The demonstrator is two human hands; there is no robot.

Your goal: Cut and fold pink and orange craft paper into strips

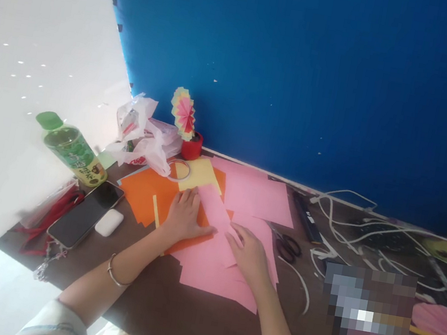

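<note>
A folded-looking strip of pink paper (214,203) lies over more pink sheets (209,279) on the desk. My left hand (185,217) rests on the strip's left side, palm down, its thumb stretched out to the right. At the strip's right edge, my right hand (250,256) has bent fingers and pinches the pink paper near its lower end. Orange sheets (139,193) and a yellow sheet (200,174) lie under and beyond my left hand. A narrow yellow strip (155,210) sits beside its wrist.
Black-handled scissors (289,249) and a dark cutter-like tool (308,220) lie right of the paper. White cables (340,224) sprawl farther right. On the left are a phone (85,214), a white case (108,222) and a green-capped bottle (76,151). A paper flower (184,115) stands behind.
</note>
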